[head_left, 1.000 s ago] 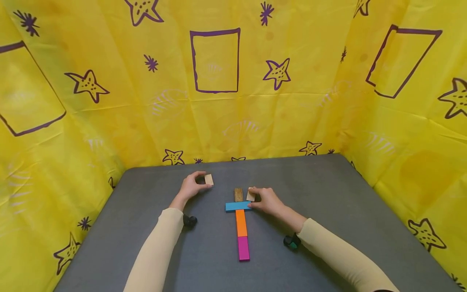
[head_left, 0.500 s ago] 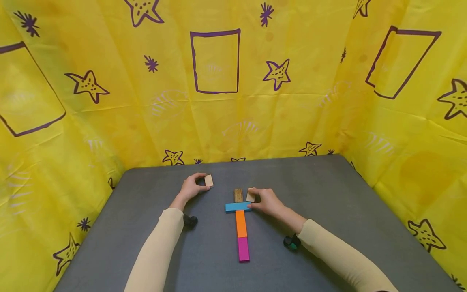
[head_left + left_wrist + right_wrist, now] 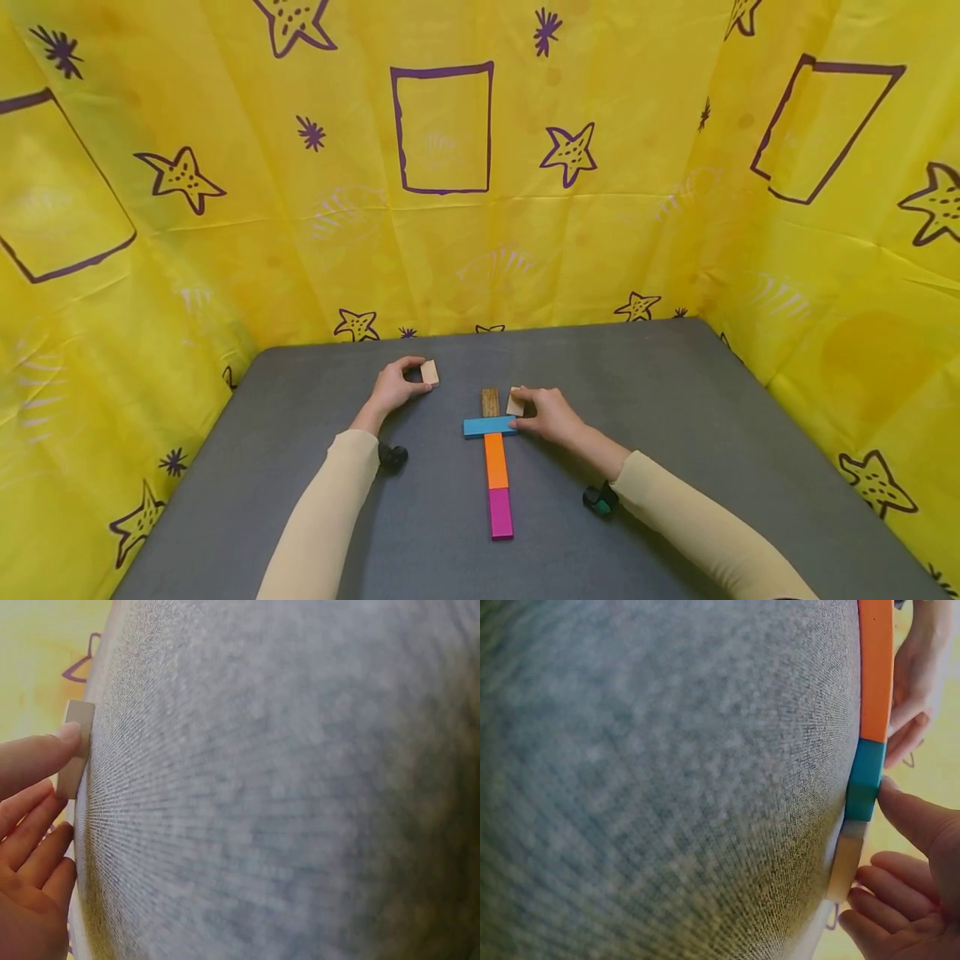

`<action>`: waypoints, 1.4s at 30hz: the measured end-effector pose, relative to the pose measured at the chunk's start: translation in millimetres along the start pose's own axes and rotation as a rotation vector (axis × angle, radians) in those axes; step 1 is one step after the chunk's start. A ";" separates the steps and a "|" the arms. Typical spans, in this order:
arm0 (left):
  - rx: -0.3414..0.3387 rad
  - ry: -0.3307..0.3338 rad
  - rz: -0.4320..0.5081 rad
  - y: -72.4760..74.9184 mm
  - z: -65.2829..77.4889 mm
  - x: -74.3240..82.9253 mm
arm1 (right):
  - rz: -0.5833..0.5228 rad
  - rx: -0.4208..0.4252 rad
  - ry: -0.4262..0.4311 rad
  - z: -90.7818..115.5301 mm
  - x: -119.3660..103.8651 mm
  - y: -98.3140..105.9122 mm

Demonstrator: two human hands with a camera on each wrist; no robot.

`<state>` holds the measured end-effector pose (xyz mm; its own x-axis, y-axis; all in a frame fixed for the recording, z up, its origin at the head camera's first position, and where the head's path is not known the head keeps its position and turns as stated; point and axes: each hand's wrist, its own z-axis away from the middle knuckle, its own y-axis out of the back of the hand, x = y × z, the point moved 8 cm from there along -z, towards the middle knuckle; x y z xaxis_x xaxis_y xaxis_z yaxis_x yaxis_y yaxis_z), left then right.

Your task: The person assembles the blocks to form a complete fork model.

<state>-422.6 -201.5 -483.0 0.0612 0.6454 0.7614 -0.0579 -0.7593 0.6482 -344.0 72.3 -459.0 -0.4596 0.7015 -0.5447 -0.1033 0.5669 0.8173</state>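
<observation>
My left hand [image 3: 392, 383] pinches a small pale wooden block [image 3: 430, 372] at the back of the table; the left wrist view shows the thumb across that block [image 3: 81, 716]. My right hand [image 3: 553, 414] holds another pale wooden block [image 3: 514, 402], index finger on its far end. Its thumb meets the right end of a blue block [image 3: 483, 427]. A brown wood-grained block [image 3: 490, 402] stands behind the blue one, just left of the held block. An orange block [image 3: 496, 460] and a magenta block [image 3: 501, 513] run in line toward the front.
A dark grey cloth-covered table [image 3: 420, 533] lies under everything. Yellow curtain walls [image 3: 442, 242] with purple drawings rise at the back and both sides. A black wrist camera [image 3: 392, 456] sits on the left wrist, another wrist camera [image 3: 600, 499] on the right.
</observation>
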 end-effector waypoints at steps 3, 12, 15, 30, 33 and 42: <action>0.006 -0.002 -0.009 0.5 1.5 1.8 | -0.002 0.004 0.000 0.2 0.0 -0.4; 0.030 0.004 -0.026 -0.5 0.9 4.6 | -0.003 -0.001 -0.005 -0.2 2.5 -0.9; 0.030 0.023 -0.023 -0.9 2.3 4.8 | 0.001 -0.001 0.005 -0.3 1.3 -0.8; 0.077 -0.043 -0.006 -5.5 20.8 29.6 | -0.004 0.010 -0.002 0.3 -1.8 1.2; 0.087 -0.061 -0.012 -5.0 25.1 35.9 | -0.004 0.012 -0.002 -0.5 -1.2 0.4; 0.104 -0.140 -0.058 -8.9 37.4 58.5 | -0.003 0.015 -0.014 0.1 0.1 -0.5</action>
<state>-381.2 -160.2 -444.6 0.1996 0.6756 0.7098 0.0524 -0.7306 0.6807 -343.9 72.1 -459.6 -0.4472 0.7054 -0.5499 -0.0914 0.5755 0.8127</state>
